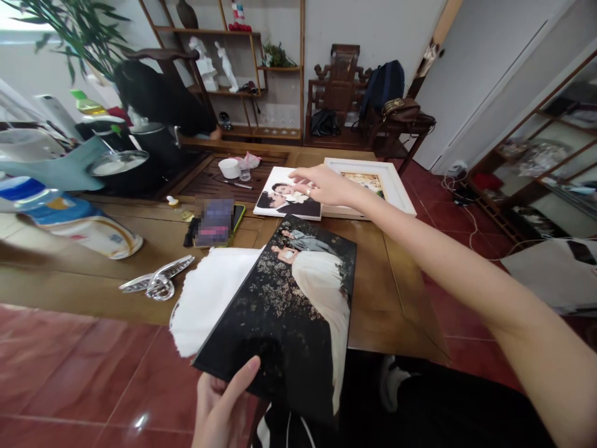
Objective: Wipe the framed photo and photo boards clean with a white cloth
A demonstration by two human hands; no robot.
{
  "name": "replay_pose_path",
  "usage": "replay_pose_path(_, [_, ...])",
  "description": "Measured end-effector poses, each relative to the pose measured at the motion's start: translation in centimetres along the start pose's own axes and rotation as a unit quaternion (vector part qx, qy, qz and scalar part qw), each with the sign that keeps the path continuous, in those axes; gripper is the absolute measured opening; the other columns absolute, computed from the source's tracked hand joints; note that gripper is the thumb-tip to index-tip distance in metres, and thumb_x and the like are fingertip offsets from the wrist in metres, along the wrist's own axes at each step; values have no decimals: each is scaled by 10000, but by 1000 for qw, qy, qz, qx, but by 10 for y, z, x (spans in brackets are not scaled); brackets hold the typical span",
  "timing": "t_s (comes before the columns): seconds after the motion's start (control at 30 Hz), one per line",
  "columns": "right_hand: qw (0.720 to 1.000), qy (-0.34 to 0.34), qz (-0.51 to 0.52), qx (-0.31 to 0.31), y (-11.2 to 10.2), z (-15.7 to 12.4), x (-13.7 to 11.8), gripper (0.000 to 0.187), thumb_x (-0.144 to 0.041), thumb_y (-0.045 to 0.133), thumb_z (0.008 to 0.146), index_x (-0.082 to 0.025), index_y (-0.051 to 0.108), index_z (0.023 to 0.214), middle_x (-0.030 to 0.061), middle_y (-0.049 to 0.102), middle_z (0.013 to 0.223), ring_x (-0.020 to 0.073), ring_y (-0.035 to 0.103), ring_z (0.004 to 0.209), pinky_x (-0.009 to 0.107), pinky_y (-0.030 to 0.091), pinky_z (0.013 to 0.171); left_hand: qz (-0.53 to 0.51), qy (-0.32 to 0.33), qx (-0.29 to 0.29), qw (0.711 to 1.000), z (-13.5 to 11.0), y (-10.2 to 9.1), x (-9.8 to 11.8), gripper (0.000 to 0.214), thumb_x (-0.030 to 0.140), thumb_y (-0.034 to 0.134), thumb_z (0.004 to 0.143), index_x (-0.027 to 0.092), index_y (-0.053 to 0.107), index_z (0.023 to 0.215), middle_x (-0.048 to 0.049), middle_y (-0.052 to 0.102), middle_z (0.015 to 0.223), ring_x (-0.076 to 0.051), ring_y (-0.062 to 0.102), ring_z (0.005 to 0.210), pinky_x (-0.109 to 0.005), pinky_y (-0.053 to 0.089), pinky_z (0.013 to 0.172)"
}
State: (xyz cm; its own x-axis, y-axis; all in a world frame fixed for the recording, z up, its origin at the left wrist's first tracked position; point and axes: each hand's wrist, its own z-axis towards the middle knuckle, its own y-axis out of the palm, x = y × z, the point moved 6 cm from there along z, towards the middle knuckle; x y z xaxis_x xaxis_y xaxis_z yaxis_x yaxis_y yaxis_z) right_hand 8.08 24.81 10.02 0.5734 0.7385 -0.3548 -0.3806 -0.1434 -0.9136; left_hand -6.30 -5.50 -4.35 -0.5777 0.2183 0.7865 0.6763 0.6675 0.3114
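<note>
My left hand [228, 398] grips the lower corner of a dark wedding photo panel [280, 311], thumb on its face. The panel is tilted and shows a couple, one in a long white dress. My right arm stretches across the table, and my right hand [317, 185] is over the right part of a white-edged photo panel [275, 196]. Its fingers are loosely bent and apart, with nothing seen in them; whether they touch the panel I cannot tell. Just right of that hand is a white picture frame [401, 190], partly covered by my forearm. A white cloth [205, 305] lies partly beneath the dark panel.
On the wooden table [377, 292] are a phone [217, 223], a clear hair claw clip [161, 280], a bottle lying on its side [74, 218], a small white cup [229, 168] and a lidded pot [119, 165]. A person's dark-haired head [144, 81] is behind the far left side.
</note>
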Motion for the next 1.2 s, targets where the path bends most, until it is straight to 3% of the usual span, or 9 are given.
replay_pose_path(0.1, [998,46,27,24,-14,-51,-1,318,-314,505,925,-146,644,1157,129,710,1083,235,649,946,406,484,877,4,19,-5,1000,11,-14,12,514,219,933,412,177,685,860,-10,758,770,-177,731,701,-157,581,660])
replay_pose_path(0.2, [975,151,163,-10,-4,-105,15,342,-451,554,887,-193,674,1075,96,714,1081,225,650,948,391,494,879,23,34,-33,999,25,-14,29,472,182,908,412,180,696,835,-14,751,742,-208,727,675,-188,589,604])
replay_pose_path(0.3, [885,316,343,19,11,-160,45,390,-521,619,820,-227,654,1075,75,709,1096,194,671,885,334,529,798,64,20,-90,994,38,5,43,423,178,891,410,168,704,789,-45,744,710,-268,728,692,-247,599,585])
replay_pose_path(0.4, [782,376,496,12,32,-208,57,394,-429,716,749,-230,656,1083,72,727,1070,195,695,838,295,551,713,111,-37,-171,978,44,41,48,444,190,882,428,141,717,837,-83,748,755,-286,727,702,-280,600,598])
replay_pose_path(0.5, [718,465,511,85,44,-253,68,314,-414,691,770,-230,689,1024,61,762,954,201,715,753,277,557,628,173,-97,-252,947,46,86,46,420,231,852,544,130,707,925,-108,749,846,-244,721,690,-279,591,602])
replay_pose_path(0.57, [683,529,482,148,45,-279,73,279,-424,662,784,-221,702,972,60,770,844,213,715,669,289,550,565,227,-89,-305,921,53,116,48,388,275,830,620,138,690,955,-104,742,854,-210,713,686,-266,581,609])
replay_pose_path(0.73, [658,574,416,255,31,-311,82,283,-419,671,757,-236,703,971,48,765,759,243,712,623,320,542,517,404,-1,-367,838,103,167,55,322,415,722,763,132,651,899,-107,721,829,-205,706,697,-319,569,654])
replay_pose_path(0.97, [687,556,381,272,26,-327,91,315,-474,652,755,-273,697,993,68,767,792,264,712,624,362,551,520,503,174,-296,793,186,203,73,227,298,765,687,130,632,759,-55,677,713,-168,620,677,-275,473,645])
replay_pose_path(1.2, [696,549,384,257,39,-321,87,379,-477,642,756,-261,675,1067,69,770,825,277,719,653,371,560,540,567,351,-226,710,210,223,83,202,266,730,711,165,584,614,-17,589,619,-157,508,662,-276,370,690])
